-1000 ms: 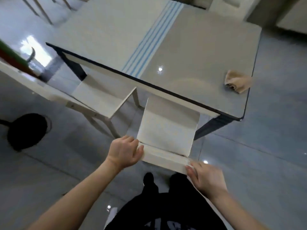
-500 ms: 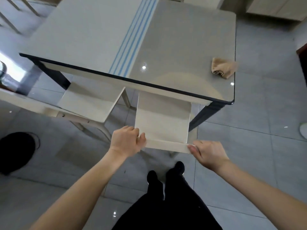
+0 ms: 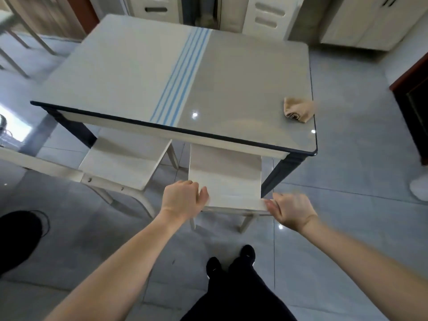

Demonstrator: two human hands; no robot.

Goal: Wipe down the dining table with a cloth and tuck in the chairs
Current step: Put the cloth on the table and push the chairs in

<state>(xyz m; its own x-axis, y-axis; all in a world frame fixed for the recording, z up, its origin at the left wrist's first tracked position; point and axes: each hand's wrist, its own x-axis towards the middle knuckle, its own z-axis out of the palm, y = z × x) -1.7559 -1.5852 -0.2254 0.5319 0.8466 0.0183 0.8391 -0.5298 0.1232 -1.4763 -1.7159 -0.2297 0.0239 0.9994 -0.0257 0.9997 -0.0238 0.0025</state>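
Note:
A cream chair (image 3: pixel 225 179) stands in front of me, its seat partly under the dining table (image 3: pixel 243 96), whose glossy top carries blue stripes. My left hand (image 3: pixel 183 199) grips the left end of the chair's backrest, fingers curled over its top edge. My right hand (image 3: pixel 290 208) grips the right end the same way. A crumpled tan cloth (image 3: pixel 298 109) lies on the table near its right edge, apart from both hands.
A second cream chair (image 3: pixel 122 162) sits to the left, angled, its seat partly under the table. A black round object (image 3: pixel 18 237) lies on the floor at far left. Cabinets (image 3: pixel 266 15) line the back wall. A dark door frame (image 3: pixel 414 96) stands at right. My feet (image 3: pixel 231 258) are on grey tiles.
The chair has slid further under the table with both hands on its backrest. My arms have stretched out and my view has lifted, showing more of the far wall.

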